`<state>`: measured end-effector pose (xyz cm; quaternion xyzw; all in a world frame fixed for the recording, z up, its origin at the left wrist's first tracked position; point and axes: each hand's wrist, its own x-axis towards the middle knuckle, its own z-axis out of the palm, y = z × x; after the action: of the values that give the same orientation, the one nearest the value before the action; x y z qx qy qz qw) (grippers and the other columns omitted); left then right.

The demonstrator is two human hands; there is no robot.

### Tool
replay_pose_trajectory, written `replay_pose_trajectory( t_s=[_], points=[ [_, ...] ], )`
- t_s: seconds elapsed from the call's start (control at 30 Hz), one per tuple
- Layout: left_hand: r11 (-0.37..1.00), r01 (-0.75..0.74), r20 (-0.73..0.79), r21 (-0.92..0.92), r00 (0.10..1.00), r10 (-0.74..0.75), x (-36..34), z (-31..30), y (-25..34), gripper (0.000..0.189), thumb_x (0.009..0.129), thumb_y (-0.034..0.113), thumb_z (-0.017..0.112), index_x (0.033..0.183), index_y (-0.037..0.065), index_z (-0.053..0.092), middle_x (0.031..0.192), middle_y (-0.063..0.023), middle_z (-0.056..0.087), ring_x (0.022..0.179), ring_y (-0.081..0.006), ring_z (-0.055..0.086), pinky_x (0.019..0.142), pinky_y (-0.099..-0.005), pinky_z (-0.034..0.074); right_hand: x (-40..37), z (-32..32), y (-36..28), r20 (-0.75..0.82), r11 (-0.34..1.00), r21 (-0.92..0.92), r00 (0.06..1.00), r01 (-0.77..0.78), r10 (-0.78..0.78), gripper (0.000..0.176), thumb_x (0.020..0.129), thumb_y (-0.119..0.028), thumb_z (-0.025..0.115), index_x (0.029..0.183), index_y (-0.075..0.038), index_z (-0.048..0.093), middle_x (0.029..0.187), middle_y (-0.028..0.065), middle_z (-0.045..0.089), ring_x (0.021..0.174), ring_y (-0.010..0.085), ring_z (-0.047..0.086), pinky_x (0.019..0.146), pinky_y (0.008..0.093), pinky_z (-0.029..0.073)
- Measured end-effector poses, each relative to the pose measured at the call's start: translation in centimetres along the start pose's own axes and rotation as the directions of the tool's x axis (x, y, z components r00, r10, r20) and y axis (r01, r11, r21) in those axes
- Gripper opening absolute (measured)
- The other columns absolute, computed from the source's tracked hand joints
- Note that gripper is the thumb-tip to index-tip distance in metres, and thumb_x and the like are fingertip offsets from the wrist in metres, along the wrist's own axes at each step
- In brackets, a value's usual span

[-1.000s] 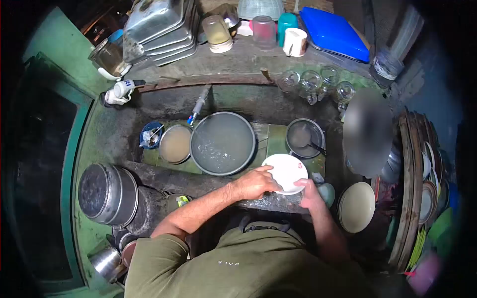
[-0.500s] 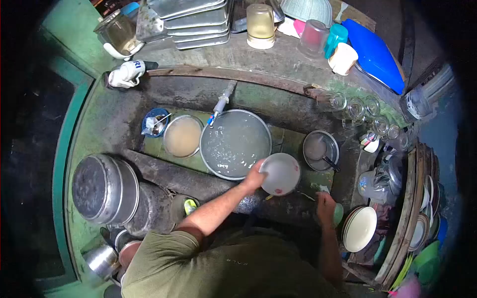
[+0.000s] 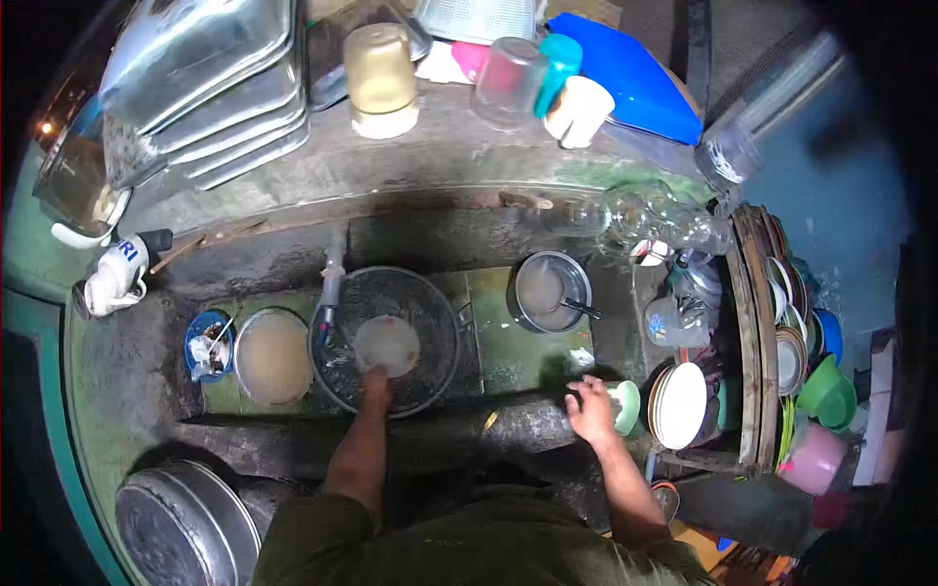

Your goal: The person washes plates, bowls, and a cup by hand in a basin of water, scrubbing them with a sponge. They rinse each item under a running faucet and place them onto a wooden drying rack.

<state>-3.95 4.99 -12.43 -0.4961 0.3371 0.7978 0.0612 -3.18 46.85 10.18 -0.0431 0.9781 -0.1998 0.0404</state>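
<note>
My left hand (image 3: 376, 384) reaches into a large round metal basin (image 3: 452, 366) under the tap and grips the near rim of a round white bowl (image 3: 388, 344). The bowl lies inside the basin; its fingers' far side is hidden. Over the sink's front ledge, my right hand (image 3: 589, 408) is held open with fingers apart and nothing in it. Just right of it is a pale green bowl (image 3: 625, 406). A tap on a grey pipe (image 3: 332, 278) hangs over the basin's left part.
Left of the basin stand a pan of cloudy liquid (image 3: 276, 357) and a blue bowl of scraps (image 3: 209, 344). A metal pot with a dark-handled ladle (image 3: 552, 291) sits to the right. Stacked plates (image 3: 679, 405) lean beside a wooden rack (image 3: 747, 332). Metal trays (image 3: 210, 88) fill the upper shelf.
My left hand has carried the white bowl leftward into the basin. My right hand has opened and come forward over the ledge. The whole view has shifted.
</note>
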Motion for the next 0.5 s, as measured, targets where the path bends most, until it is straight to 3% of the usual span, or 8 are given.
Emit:
replay_pose_trajectory(
  t_s=[0.1,0.13,0.2,0.27,0.33,0.43,0.47,0.5],
  points=[
    [0.954,-0.232,0.059,0.190,0.973,0.224,-0.1,3.9,-1.4,0.065,0.074,-0.002,0.059,0.137,0.004,0.042,0.121,-0.0149,0.058,0.099,-0.0306,0.061,0.077,-0.0443,0.052,2.9,4.8,-2.9,0.098,0.971,0.227,0.991,0.071,-0.096,0.025,0.079,-0.012,0.068,0.102,-0.006,0.068,0.107,0.0244,0.063,0.104,0.0383,0.059,0.094,0.0434,0.046],
    [0.847,-0.382,0.095,0.370,0.922,0.375,0.6,4.6,-2.2,0.068,0.073,-0.001,0.063,0.137,0.004,0.043,0.120,-0.0153,0.058,0.100,-0.0298,0.060,0.078,-0.0427,0.051,4.0,7.4,-3.0,0.142,0.943,0.331,0.987,0.026,-0.077,0.021,0.087,-0.015,0.065,0.106,-0.007,0.067,0.109,0.0119,0.064,0.099,0.0302,0.062,0.089,0.0390,0.049],
    [0.478,-0.726,0.342,0.494,0.668,0.661,-3.5,7.3,-1.3,0.070,0.068,-0.001,0.066,0.135,0.006,0.045,0.118,-0.0173,0.057,0.105,-0.0307,0.055,0.086,-0.0404,0.047,6.1,12.7,-3.8,0.405,0.656,0.640,0.901,-0.401,0.155,0.028,0.094,-0.020,0.059,0.120,-0.010,0.058,0.098,0.0048,0.062,0.088,0.0191,0.061,0.079,0.0345,0.052],
    [0.178,-0.808,0.485,0.562,0.496,0.720,-10.9,10.3,0.9,0.073,0.064,-0.003,0.067,0.134,0.008,0.048,0.117,-0.0188,0.055,0.110,-0.0326,0.050,0.094,-0.0393,0.042,8.4,13.6,-8.6,0.607,0.311,0.692,0.758,-0.652,0.238,0.036,0.098,-0.025,0.054,0.130,-0.013,0.046,0.090,0.0003,0.056,0.082,0.0127,0.057,0.070,0.0320,0.052],
    [0.276,-0.826,0.516,0.492,0.532,0.671,-14.1,11.7,1.3,0.072,0.064,-0.004,0.068,0.132,0.009,0.050,0.119,-0.0191,0.051,0.110,-0.0355,0.047,0.096,-0.0399,0.041,10.6,16.2,-10.9,0.620,0.147,0.752,0.765,-0.643,0.174,0.032,0.099,-0.030,0.051,0.122,-0.007,0.048,0.087,0.0011,0.057,0.069,0.0140,0.057,0.061,0.0277,0.051],
    [0.156,-0.935,0.585,0.317,0.323,0.744,-14.7,11.3,0.6,0.066,0.069,-0.003,0.065,0.132,0.007,0.050,0.123,-0.0181,0.045,0.111,-0.0366,0.049,0.097,-0.0405,0.040,13.8,26.9,-6.8,0.492,-0.230,0.857,0.866,-0.462,0.094,0.031,0.094,-0.024,0.055,0.117,-0.004,0.052,0.099,0.0075,0.063,0.084,0.0228,0.064,0.072,0.0361,0.055],
    [0.207,-0.913,0.548,0.353,0.381,0.745,-14.6,10.8,0.7,0.062,0.072,-0.003,0.062,0.132,0.006,0.050,0.124,-0.0191,0.046,0.115,-0.0380,0.048,0.099,-0.0398,0.040,13.9,27.0,-8.8,0.501,-0.222,0.852,0.862,-0.474,0.079,0.031,0.094,-0.024,0.055,0.117,-0.004,0.052,0.099,0.0075,0.063,0.084,0.0228,0.064,0.072,0.0361,0.055],
    [0.263,-0.881,0.446,0.393,0.433,0.783,-14.2,10.2,1.7,0.061,0.072,-0.002,0.061,0.131,0.007,0.051,0.122,-0.0180,0.049,0.115,-0.0354,0.048,0.100,-0.0403,0.040,14.3,25.9,-12.6,0.375,0.140,0.896,0.888,-0.421,0.265,0.040,0.088,-0.024,0.060,0.120,-0.001,0.051,0.105,0.0130,0.062,0.093,0.0264,0.062,0.081,0.0371,0.052]
  ],
)
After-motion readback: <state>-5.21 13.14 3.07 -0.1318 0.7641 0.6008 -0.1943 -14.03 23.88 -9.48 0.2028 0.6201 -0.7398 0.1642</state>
